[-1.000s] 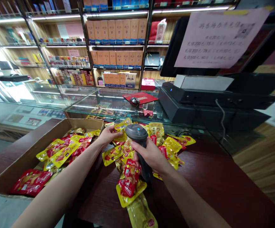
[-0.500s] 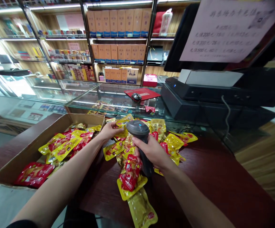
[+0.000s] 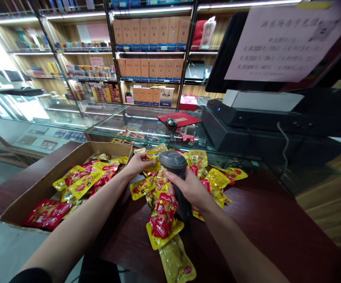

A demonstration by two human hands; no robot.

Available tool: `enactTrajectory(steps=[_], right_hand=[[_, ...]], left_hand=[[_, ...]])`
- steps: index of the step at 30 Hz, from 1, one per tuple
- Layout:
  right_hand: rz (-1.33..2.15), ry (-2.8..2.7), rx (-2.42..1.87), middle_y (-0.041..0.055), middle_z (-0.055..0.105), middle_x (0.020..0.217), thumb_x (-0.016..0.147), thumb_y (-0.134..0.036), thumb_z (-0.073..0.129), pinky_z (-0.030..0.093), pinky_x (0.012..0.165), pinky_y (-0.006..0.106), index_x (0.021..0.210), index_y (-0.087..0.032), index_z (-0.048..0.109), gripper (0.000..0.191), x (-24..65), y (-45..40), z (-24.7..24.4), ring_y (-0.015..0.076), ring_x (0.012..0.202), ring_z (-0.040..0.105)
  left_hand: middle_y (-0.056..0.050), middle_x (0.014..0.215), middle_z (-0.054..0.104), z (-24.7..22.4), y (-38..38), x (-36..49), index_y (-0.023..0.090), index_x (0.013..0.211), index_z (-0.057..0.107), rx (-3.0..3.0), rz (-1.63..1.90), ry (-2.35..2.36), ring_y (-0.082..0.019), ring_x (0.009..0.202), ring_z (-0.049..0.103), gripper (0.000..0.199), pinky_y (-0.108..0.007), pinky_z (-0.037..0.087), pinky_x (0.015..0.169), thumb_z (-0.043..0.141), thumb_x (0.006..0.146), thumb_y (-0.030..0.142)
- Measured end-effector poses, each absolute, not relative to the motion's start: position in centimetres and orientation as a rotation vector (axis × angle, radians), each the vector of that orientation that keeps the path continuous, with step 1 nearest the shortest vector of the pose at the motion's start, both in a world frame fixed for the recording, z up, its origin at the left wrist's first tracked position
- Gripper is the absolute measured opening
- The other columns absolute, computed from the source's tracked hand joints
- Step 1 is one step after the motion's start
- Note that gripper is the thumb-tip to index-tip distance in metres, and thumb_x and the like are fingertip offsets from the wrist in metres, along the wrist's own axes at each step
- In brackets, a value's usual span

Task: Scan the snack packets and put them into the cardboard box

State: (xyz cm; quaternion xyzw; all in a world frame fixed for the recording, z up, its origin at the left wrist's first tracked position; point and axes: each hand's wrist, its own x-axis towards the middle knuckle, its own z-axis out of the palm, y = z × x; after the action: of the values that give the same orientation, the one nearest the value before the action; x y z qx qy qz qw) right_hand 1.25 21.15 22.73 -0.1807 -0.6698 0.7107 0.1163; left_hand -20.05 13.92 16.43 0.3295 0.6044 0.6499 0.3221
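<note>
My right hand [image 3: 189, 190] is wrapped round the handle of a dark grey barcode scanner [image 3: 173, 160], its head over a heap of snack packets. With fingers closed, my left hand [image 3: 139, 163] grips the edge of a yellow snack packet [image 3: 158, 150] just left of the scanner head. Below the scanner, a red snack packet [image 3: 162, 215] lies on a yellow one, with a gold packet [image 3: 178, 261] nearest me. More yellow packets [image 3: 217, 179] spread to the right of my right hand. The scanner's front is turned away from me.
A cardboard box [image 3: 17, 202] with red and yellow packets stands at left on the dark red table [image 3: 264, 220]. Behind are a glass counter [image 3: 141, 118], a mouse [image 3: 171, 123] on a red mat, and a monitor [image 3: 217, 59] bearing a paper notice. Stocked shelves line the wall.
The whole view has shifted slightly, so things sit a little lower and further right. The blue light on top of the scanner no longer shows. Both hands keep their holds.
</note>
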Motion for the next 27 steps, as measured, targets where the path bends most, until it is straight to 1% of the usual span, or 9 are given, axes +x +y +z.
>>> enactTrajectory(steps=[3,8,13,16,19,23,27], right_hand=[[2.087,-1.958,-0.533,-0.0047,0.056,0.047,0.085,-0.044,0.062,0.042,0.034,0.019,0.075,-0.019,0.053,0.028,1.4,20.9,23.2,0.0103,0.034,0.052],[2.055,-1.997,-0.478,-0.0044,0.057,0.048,0.084,-0.048,0.063,0.04,0.036,0.019,0.075,-0.019,0.053,0.032,2.0,20.2,23.8,0.0096,0.036,0.052],[1.979,-2.105,-0.442,-0.0039,0.058,0.049,0.084,-0.051,0.063,0.042,0.039,0.02,0.076,-0.019,0.054,0.034,2.2,19.2,23.6,0.0099,0.038,0.053],[1.931,-2.154,-0.471,-0.0034,0.058,0.049,0.082,-0.052,0.064,0.04,0.037,0.02,0.074,-0.019,0.053,0.036,2.0,18.6,23.3,0.0108,0.038,0.053],[1.949,-2.15,-0.505,-0.0036,0.058,0.048,0.08,-0.052,0.065,0.04,0.037,0.021,0.073,-0.021,0.051,0.035,1.8,18.2,23.2,0.0122,0.037,0.053],[1.98,-2.139,-0.534,-0.0038,0.058,0.048,0.078,-0.052,0.066,0.041,0.036,0.022,0.074,-0.021,0.053,0.034,1.7,18.1,23.2,0.0127,0.036,0.054],[1.957,-2.138,-0.509,-0.0033,0.059,0.049,0.079,-0.053,0.065,0.04,0.037,0.021,0.076,-0.019,0.055,0.035,1.8,18.5,23.1,0.0121,0.037,0.054]], left_hand=[[-0.006,0.091,0.076,17.6,13.8,-19.5,0.013,0.1,0.072,0.842,1.746,1.588,-0.021,0.081,0.07,0.057,-0.036,0.055,0.082,0.09,0.051,0.037],[-0.006,0.09,0.075,20.6,11.3,-19.6,0.013,0.1,0.07,0.799,1.833,1.642,-0.021,0.079,0.07,0.057,-0.036,0.056,0.079,0.089,0.052,0.036],[-0.007,0.09,0.075,23.7,4.6,-22.6,0.014,0.101,0.071,0.806,1.888,1.836,-0.021,0.08,0.071,0.056,-0.035,0.055,0.078,0.089,0.053,0.037],[-0.009,0.093,0.075,25.4,0.3,-24.8,0.014,0.103,0.071,0.769,1.947,2.049,-0.021,0.079,0.07,0.06,-0.033,0.055,0.075,0.089,0.052,0.04],[-0.01,0.098,0.074,26.6,-2.6,-26.0,0.014,0.106,0.071,0.736,2.004,2.256,-0.021,0.084,0.069,0.064,-0.032,0.055,0.076,0.088,0.052,0.044],[-0.011,0.096,0.074,26.9,-2.9,-25.2,0.013,0.102,0.072,0.833,1.965,2.286,-0.022,0.088,0.069,0.06,-0.035,0.054,0.084,0.088,0.053,0.044],[-0.011,0.096,0.075,25.2,0.2,-22.6,0.013,0.099,0.072,0.905,1.843,2.238,-0.023,0.087,0.069,0.053,-0.038,0.054,0.084,0.086,0.056,0.041]])
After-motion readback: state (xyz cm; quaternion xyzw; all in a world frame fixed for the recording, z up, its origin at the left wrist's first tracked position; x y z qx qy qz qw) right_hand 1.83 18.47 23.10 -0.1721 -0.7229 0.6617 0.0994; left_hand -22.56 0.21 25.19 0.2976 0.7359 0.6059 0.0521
